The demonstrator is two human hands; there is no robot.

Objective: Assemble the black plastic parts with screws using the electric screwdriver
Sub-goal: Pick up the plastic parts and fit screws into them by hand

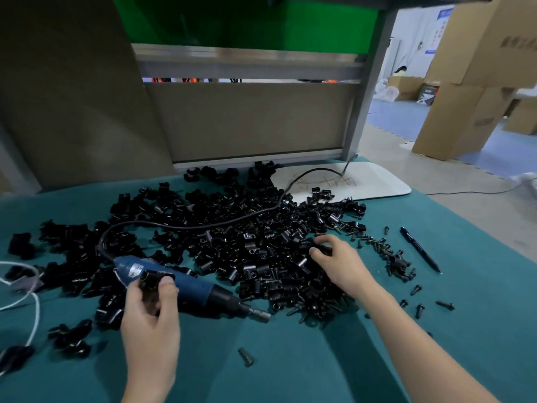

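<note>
A big heap of black plastic parts [232, 228] covers the middle of the teal table cover [290, 359]. My left hand [151, 324] grips one black part [152, 282] in front of the blue electric screwdriver [186, 283], which lies on the cover with its bit pointing right. My right hand [340, 263] reaches into the right side of the heap, its fingers curled round a black piece [318, 245]. Loose black screws [380, 248] lie scattered to the right of the heap, and one screw [245, 357] lies alone near the front.
A black pen [420, 249] lies at the right. The screwdriver's black cable [203, 226] runs over the heap to a white board [363, 181] at the back. A white cord [32, 309] loops at the left edge. Cardboard boxes [470, 82] stand beyond the table.
</note>
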